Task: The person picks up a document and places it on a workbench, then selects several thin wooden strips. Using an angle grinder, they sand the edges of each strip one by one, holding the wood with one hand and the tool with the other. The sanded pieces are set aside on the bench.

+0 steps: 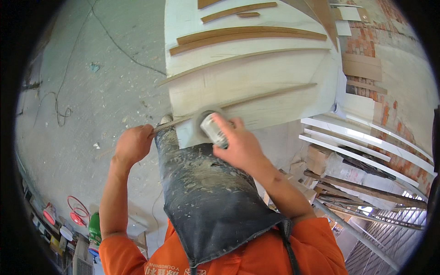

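Note:
My left hand (134, 144) is closed around the near-left end of a long thin wooden strip (270, 95). The strip runs slantwise over a white board-topped bench (275, 112), its gripped end sticking out past the bench's left edge. In my right hand (240, 145) is a small sander (213, 130) with a pale body and a dark round pad, somewhat smeared by motion. The pad lies over the strip, a short way right of my left hand; whether it touches is hard to tell.
Farther up the bench lie another thin strip (243, 59) and wider brown strips (247, 35). White lengths (366, 137) lean at the right by a brick wall (362, 43). A cable (123, 50) trails across the floor. A dusty black apron (201, 201) covers my front.

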`<state>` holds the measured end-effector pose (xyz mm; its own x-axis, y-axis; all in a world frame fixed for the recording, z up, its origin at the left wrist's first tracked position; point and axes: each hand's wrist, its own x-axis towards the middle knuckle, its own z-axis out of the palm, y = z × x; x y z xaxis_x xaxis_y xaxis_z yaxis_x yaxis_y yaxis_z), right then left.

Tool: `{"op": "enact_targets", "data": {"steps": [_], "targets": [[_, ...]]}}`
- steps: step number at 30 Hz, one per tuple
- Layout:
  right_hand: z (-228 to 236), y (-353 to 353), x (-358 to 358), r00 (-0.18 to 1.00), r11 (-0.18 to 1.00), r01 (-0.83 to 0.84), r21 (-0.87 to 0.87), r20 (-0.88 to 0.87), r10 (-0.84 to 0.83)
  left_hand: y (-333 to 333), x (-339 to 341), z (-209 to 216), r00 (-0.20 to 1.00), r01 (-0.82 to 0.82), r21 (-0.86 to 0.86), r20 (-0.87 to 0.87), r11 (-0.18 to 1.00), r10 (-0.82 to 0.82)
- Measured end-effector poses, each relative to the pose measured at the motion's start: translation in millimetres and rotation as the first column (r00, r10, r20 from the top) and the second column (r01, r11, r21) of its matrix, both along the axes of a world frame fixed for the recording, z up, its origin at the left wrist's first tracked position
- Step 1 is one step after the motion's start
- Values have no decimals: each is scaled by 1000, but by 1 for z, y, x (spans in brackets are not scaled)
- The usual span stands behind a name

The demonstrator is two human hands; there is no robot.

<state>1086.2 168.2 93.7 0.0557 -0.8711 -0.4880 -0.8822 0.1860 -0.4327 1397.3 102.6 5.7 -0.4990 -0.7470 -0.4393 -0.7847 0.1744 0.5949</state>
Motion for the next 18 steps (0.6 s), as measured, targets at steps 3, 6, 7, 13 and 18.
{"op": "enact_targets", "data": {"steps": [3,6,7,13,18], "targets": [[0,-2,-62,979,982,188,-2,-84,-188,-1,2,-6,1000,11,-25,-26,1000,-12],[-7,-2,-128,948,962,249,-110,-174,-265,-4,1,-4,999,32,-33,-15,999,-33],[-7,-2,-146,928,948,292,-127,-204,-313,-5,0,-3,999,34,-30,-6,999,-34],[-32,-4,-249,786,843,468,-264,-311,-534,-6,5,-2,998,56,-63,17,996,-55],[-45,-10,-325,676,722,604,-337,-264,-688,-8,4,2,998,55,-74,39,996,-53]]}}
